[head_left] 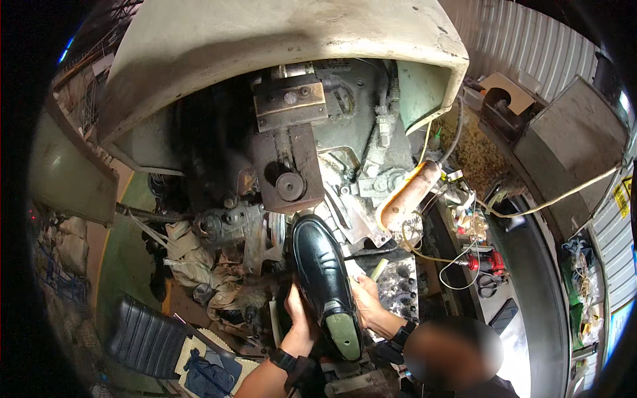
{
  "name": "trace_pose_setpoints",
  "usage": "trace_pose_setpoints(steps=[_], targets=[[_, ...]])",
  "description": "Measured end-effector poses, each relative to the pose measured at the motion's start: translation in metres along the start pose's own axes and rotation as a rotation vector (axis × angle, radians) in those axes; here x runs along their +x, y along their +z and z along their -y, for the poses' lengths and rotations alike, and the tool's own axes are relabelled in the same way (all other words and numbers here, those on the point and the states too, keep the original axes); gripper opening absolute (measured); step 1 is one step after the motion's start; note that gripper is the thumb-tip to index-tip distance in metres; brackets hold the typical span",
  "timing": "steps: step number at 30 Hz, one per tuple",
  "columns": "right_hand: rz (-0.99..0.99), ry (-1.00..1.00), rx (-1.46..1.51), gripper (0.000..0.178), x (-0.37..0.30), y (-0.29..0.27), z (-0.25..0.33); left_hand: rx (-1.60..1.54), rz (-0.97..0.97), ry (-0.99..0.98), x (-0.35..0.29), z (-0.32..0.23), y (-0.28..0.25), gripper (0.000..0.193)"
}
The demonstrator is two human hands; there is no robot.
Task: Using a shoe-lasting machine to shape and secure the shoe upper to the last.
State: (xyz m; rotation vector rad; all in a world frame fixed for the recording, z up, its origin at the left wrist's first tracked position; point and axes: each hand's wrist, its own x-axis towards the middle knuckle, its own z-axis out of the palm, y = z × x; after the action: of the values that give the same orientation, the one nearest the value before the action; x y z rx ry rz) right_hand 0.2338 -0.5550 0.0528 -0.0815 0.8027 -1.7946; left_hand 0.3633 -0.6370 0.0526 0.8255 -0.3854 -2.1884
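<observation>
A shiny black leather shoe (pixel 317 259) on a pale green shoe last (pixel 343 331) lies lengthwise in front of me, toe pointing away. The bare top of the last shows at the heel end. My left hand (pixel 300 317) is closed against the shoe's left side, and my right hand (pixel 371 305) grips its right side near the heel. Fingers on the far side and underneath are partly hidden. Just beyond the toe sits the machine's dark metal block (pixel 290 166) with a round knob; the toe reaches its lower edge.
A pale machine hood (pixel 285 33) overhangs the work. To the right are an orange-edged lamp (pixel 411 192), a red tool (pixel 488 263), scissors (pixel 489 285) and a phone (pixel 504 315) beside a dark conveyor belt (pixel 531 265). Cloths (pixel 186 252) and a black chair back (pixel 146 337) lie left.
</observation>
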Motion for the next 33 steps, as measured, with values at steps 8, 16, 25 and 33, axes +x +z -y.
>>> trace_pose_setpoints(steps=[8,16,25,33], targets=[[-0.033,0.030,0.028,0.029,-0.006,0.015,0.020,-0.055,0.132,-0.045,-0.022,-0.015,0.031,0.049],[-0.106,-0.228,-0.160,0.034,-0.028,0.020,0.010,0.047,-0.014,0.006,-0.019,-0.005,0.010,0.049],[-0.089,-0.258,-0.122,0.028,-0.028,0.030,0.017,0.008,0.000,0.003,-0.026,-0.016,0.021,0.045],[-0.160,-0.214,-0.083,0.024,-0.017,0.020,0.009,0.050,-0.019,-0.012,-0.025,-0.017,0.029,0.049]])
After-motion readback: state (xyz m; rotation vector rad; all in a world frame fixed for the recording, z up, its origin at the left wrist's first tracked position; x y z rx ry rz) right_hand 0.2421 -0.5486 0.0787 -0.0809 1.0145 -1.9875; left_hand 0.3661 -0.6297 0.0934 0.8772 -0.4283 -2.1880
